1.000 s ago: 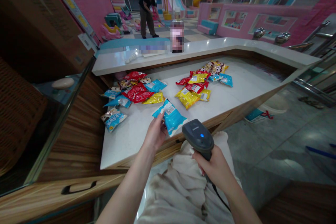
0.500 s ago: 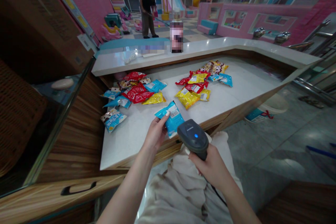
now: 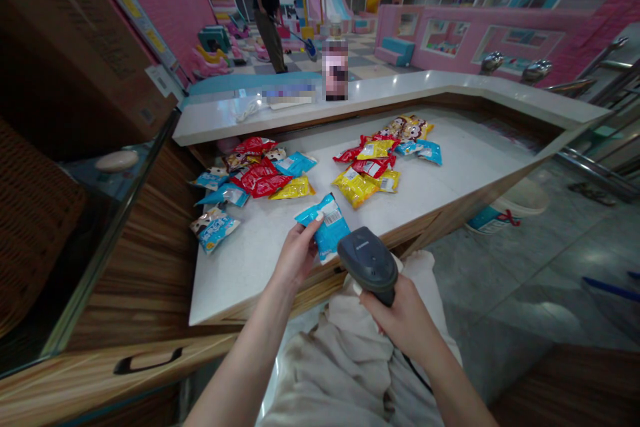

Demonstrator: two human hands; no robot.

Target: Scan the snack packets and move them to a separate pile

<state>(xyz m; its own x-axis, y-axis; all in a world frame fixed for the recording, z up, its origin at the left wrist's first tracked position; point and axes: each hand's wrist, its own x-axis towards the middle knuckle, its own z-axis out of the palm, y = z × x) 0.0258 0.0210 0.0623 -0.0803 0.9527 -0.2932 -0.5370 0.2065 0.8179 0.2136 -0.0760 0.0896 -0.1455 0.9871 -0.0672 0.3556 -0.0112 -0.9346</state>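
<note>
In my left hand (image 3: pixel 299 250) is a blue snack packet (image 3: pixel 331 230), gripped at its left side with the thumb on top near a white barcode label. My right hand (image 3: pixel 400 310) is wrapped round the handle of a dark grey barcode scanner (image 3: pixel 367 260). The scanner's head points at the blue packet and hides a little of its lower right corner. Beyond my hands, a pile of red, blue and yellow packets (image 3: pixel 263 177) lies on the left of the white counter (image 3: pixel 240 280). A second pile of packets (image 3: pixel 357 187) lies to the right of it.
A raised white ledge (image 3: pixel 400 85) runs along the back, bearing a blurred pink container (image 3: pixel 335 73). At left stands a cardboard box (image 3: pixel 80 33). A white bucket (image 3: pixel 515 207) is on the floor at right. Farther off, a person (image 3: pixel 270 13) holds a long-handled tool.
The blue light on the scanner has gone out. Both hands keep their hold and place. The person in the background has shifted left, and a blue tool end now shows.
</note>
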